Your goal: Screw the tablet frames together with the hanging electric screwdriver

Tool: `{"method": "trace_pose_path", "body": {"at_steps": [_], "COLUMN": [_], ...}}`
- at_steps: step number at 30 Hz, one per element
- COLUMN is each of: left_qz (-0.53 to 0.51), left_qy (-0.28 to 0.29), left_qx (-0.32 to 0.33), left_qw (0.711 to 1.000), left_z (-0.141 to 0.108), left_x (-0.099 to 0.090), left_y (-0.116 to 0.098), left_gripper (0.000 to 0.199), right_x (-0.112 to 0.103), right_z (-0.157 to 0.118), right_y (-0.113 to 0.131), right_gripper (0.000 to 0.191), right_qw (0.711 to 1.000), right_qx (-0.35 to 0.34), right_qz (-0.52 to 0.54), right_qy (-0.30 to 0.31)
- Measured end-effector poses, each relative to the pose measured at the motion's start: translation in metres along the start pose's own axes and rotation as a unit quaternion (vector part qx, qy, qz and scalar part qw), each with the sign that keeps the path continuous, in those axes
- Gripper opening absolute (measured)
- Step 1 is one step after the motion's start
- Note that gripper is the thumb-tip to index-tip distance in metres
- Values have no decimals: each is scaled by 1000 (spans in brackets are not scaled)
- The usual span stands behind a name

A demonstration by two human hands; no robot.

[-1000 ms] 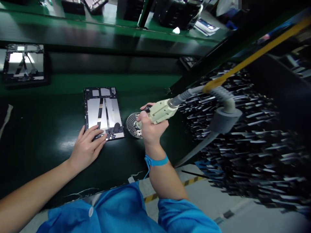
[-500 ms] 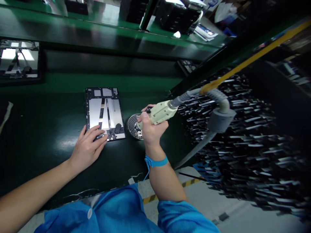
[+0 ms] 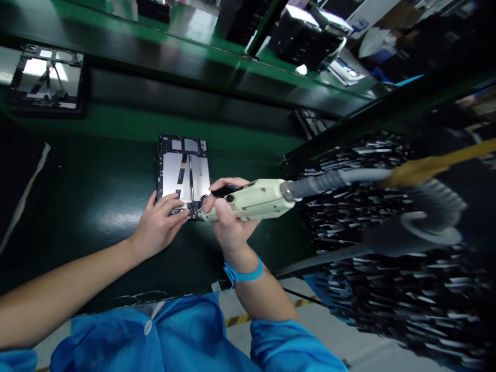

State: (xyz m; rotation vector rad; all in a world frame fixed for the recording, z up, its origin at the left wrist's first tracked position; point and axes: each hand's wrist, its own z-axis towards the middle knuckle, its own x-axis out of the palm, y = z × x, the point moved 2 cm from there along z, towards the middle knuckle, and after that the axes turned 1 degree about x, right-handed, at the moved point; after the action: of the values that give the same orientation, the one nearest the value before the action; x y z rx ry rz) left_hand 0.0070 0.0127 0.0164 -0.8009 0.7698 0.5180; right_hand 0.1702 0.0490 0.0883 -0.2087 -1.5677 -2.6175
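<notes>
An opened tablet [image 3: 172, 170] lies on the dark green bench, with its silver inner panel and black ribbon cables facing up. Along its lower left edge, my left hand [image 3: 159, 223] rests with fingers stretched over the casing. My right hand [image 3: 231, 227] is wrapped around a pale green electric screwdriver [image 3: 263, 199] with a black lever. The tool is tilted, its tip down at the tablet's lower right part, close to my left fingertips. Where the tip meets the tablet is too small to make out. My right hand and the tool cover the spot of the round perforated metal dish.
A grey cable [image 3: 352, 176] runs from the screwdriver to a yellow strap [image 3: 437, 164] on the right. Many dark strips with shiny edges [image 3: 387, 289] are stacked beyond the bench's right side. Another opened tablet [image 3: 29, 82] lies at the far left, below a shelf [image 3: 186, 46].
My right hand has carried the screwdriver left from the perforated dish to the tablet's lower edge. My left hand stays on the tablet. The whole view has shifted slightly.
</notes>
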Motion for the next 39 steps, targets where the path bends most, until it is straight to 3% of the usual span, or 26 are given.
{"method": "trace_pose_path", "body": {"at_steps": [7,13,17,20,25,28,39], "left_qz": [0,-1,7,7,4,2,-1], "left_qy": [4,7,11,12,12,13,23], "left_qx": [-10,-7,-3,0,-5,-7,-8], "left_qw": [1000,1000,1000,1000,1000,1000,1000], "left_z": [2,1,0,-1,-2,-1,0], "left_x": [-2,-4,-4,-3,-1,-2,-6], "left_y": [-2,-3,-1,1,1,0,-2], "left_gripper": [23,21,20,21,20,20,21], "right_x": [1,3,6,-7,-58,-78,-81], "right_z": [-5,-9,-12,-7,10,19,19], "right_y": [-15,-15,-11,-7,-6,-12,-24], "right_gripper": [22,22,22,23,20,17,18], "right_qw": [999,997,998,999,982,971,967], "right_qx": [34,51,41,16,-23,-19,-8], "right_qz": [2,-64,-47,-49,-135,-168,-185], "right_qy": [18,10,23,10,-132,-167,-177]}}
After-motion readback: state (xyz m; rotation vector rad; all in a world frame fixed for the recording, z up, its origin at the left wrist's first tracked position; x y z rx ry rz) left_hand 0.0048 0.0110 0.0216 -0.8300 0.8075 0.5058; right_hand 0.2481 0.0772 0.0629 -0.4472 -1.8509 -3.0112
